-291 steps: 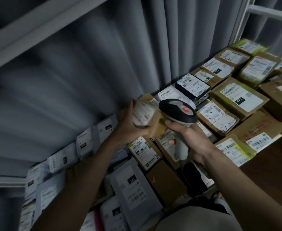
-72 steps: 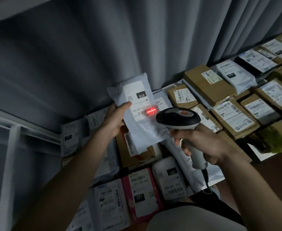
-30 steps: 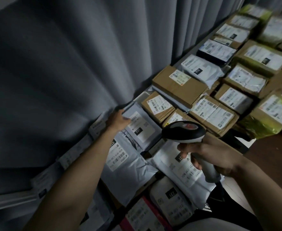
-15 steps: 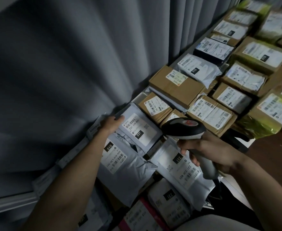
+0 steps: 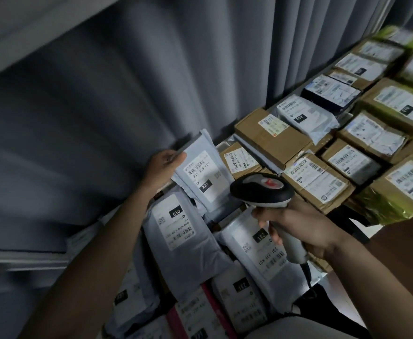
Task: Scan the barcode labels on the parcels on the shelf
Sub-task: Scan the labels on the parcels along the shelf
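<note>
My left hand (image 5: 163,167) grips the upper left edge of a grey mailer bag (image 5: 204,174) and tilts it up from the pile; its white label reads 231. In my right hand (image 5: 298,228) I hold a handheld barcode scanner (image 5: 261,190) by its grip, its black and white head just right of that label. No red scan line shows. Below lie a grey mailer marked 010 (image 5: 176,226) and another marked 231 (image 5: 261,248).
Several brown cardboard parcels (image 5: 315,182) with white labels fill the shelf to the right, some in green wrap (image 5: 393,199). A grey curtain (image 5: 127,94) hangs right behind the parcels. A pink-edged parcel (image 5: 190,311) and other mailers lie near my body.
My left hand has lifted the 231 mailer up off the pile and tilted its label toward me. The scanner has stayed close beside it.
</note>
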